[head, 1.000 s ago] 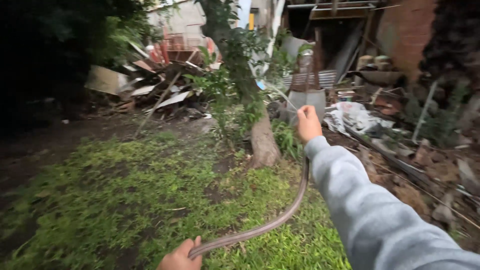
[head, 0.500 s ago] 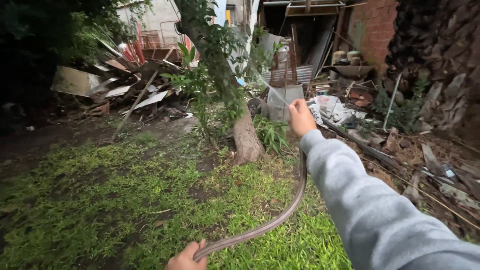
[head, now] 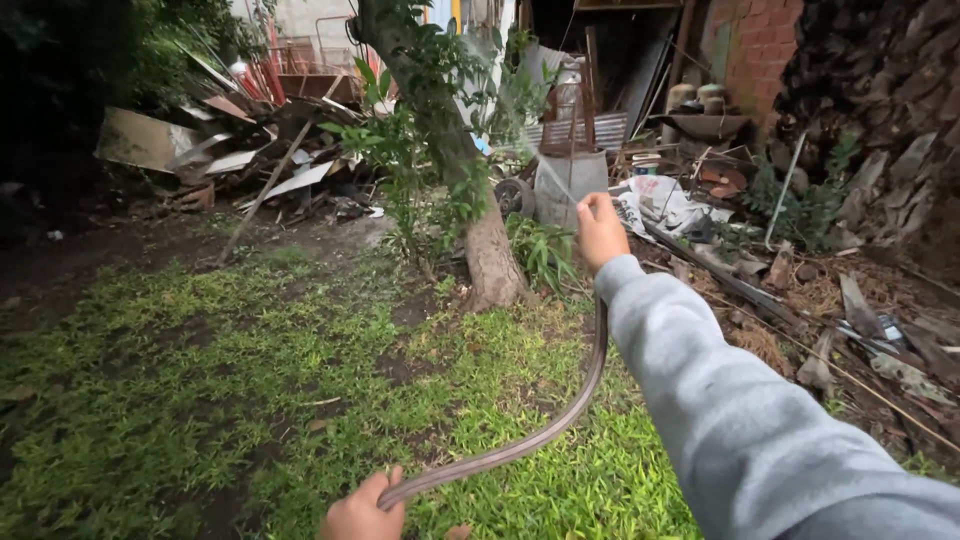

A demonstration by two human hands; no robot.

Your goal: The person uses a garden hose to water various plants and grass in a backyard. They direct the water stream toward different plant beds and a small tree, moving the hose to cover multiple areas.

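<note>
A brownish garden hose (head: 560, 425) curves through the air between my two hands. My right hand (head: 600, 230), arm stretched out in a grey sleeve, is shut on the hose's front end, and a thin jet of water (head: 535, 160) sprays from it toward the leafy plants by the tree trunk (head: 490, 255). My left hand (head: 362, 510), low at the bottom edge, grips the hose farther back. Grass (head: 250, 390) lies under both hands.
A pile of scrap boards and metal sheets (head: 220, 150) lies at the back left. Debris, planks and white sheeting (head: 670, 205) cover the ground on the right, below a brick wall (head: 750, 45). A grey bin (head: 560, 190) and a wheel (head: 515, 197) stand behind the tree.
The view has swung slightly right and down, so the tree and junk sit farther left. My right hand stays raised on the hose end, still spraying; my left hand keeps its grip.
</note>
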